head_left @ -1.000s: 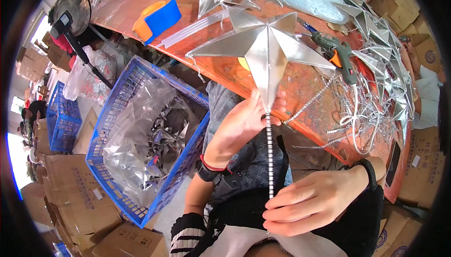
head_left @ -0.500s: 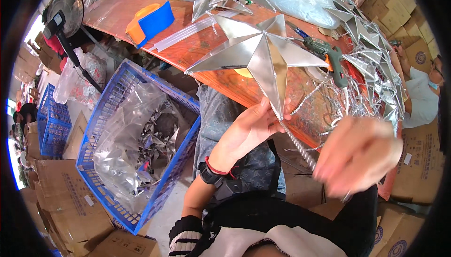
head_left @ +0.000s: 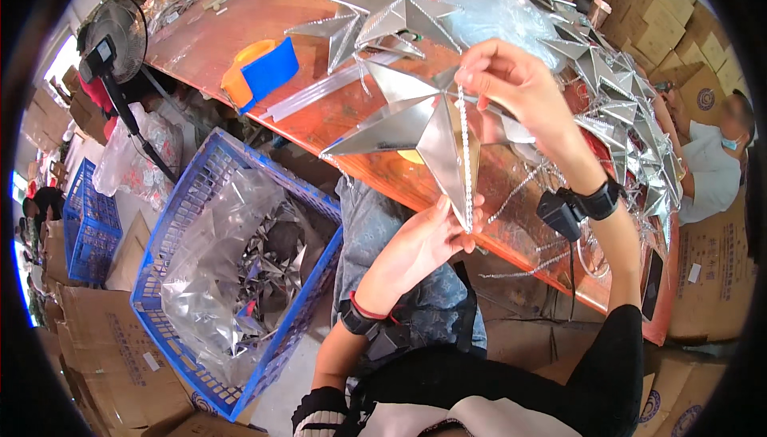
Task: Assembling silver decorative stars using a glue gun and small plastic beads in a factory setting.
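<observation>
A large silver five-pointed star (head_left: 438, 137) is held over the near edge of the table. My left hand (head_left: 423, 237) pinches the star's lowest point between thumb and fingers. Along the ridge of that point runs a silver beaded cord (head_left: 465, 153), stretched straight from the tip up towards the middle. The cord's upper part is in the closed fingers of my right hand (head_left: 507, 77), close to the star's centre. My right forearm covers part of the table behind it.
Finished-looking silver stars (head_left: 391, 17) lie on the red-brown table (head_left: 319, 109), with more heaped at right. An orange-and-blue tape roll (head_left: 268, 69) and clear sticks (head_left: 319, 89) lie left. A blue crate (head_left: 240, 405) stands beside my legs. A co-worker (head_left: 715, 173) sits at right.
My right hand has moved up and left from beside the star's lower tip to near its centre, bringing the cord against the ridge. My left hand keeps its pinch.
</observation>
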Motion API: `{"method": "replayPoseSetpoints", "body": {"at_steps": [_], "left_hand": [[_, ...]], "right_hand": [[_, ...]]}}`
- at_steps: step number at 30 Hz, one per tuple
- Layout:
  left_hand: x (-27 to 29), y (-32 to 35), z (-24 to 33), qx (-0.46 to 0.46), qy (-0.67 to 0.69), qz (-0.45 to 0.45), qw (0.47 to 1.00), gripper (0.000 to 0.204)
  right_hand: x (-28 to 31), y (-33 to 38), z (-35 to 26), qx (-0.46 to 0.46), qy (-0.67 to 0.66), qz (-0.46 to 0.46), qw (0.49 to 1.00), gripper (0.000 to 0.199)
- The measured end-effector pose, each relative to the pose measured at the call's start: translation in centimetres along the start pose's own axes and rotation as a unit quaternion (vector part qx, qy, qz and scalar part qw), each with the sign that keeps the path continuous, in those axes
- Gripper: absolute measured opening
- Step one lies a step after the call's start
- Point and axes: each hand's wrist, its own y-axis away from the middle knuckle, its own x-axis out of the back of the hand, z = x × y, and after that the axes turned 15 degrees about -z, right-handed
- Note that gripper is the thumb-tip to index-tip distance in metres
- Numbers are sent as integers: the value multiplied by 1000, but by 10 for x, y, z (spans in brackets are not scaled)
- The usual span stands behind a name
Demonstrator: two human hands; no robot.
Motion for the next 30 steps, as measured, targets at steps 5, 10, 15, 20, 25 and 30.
{"method": "replayPoseSetpoints", "body": {"at_steps": [5,10,15,20,25,30], "left_hand": [[-1,3,2,1,5,33,999,46],[-2,4,2,-1,38,34,999,43],[-10,0,5,9,18,89,996,46],[-6,13,15,55,-208,196,957,29],[-29,12,24,-49,-605,322,726,15],[-40,-14,47,-177,-873,204,406,19]], "right_hand": [[1,-7,28,2,-45,-23,999,11],[-1,-8,42,26,19,-1,999,11],[-1,-8,44,16,43,5,999,12],[-2,-8,48,19,63,17,998,12],[-2,-6,45,11,91,31,995,14],[-5,-7,41,22,125,26,992,14]]}}
